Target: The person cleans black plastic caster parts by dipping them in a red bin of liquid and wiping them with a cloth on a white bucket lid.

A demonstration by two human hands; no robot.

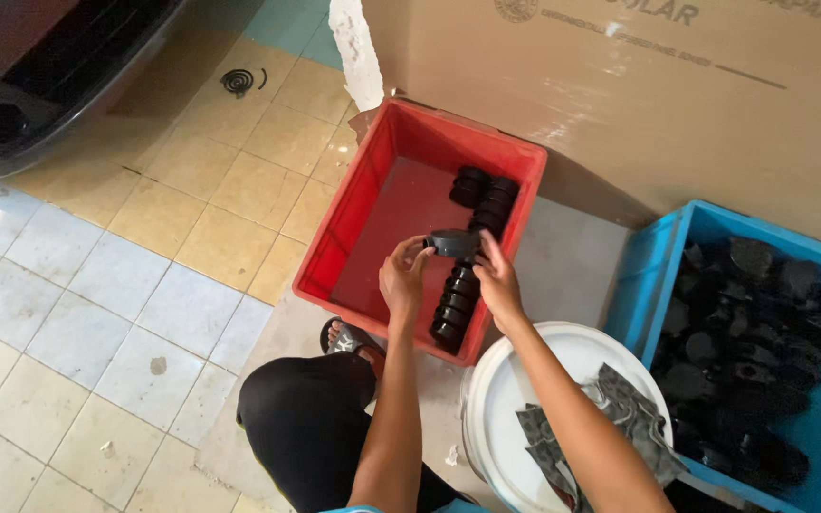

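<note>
Over the red plastic crate (372,195), my left hand (403,278) and my right hand (499,281) together hold one round black part (453,243) by its two sides. Just below it, a row of like black round parts (455,304) lies along the crate's right wall, with a further cluster (483,195) toward the far corner. The rest of the crate's bottom is bare red.
A blue crate (662,256) full of black parts stands at the right. A white bucket lid (510,399) with a grey rag (620,408) lies by my right forearm. A big cardboard box (620,85) stands behind. My knee and sandalled foot (349,337) are below the crate.
</note>
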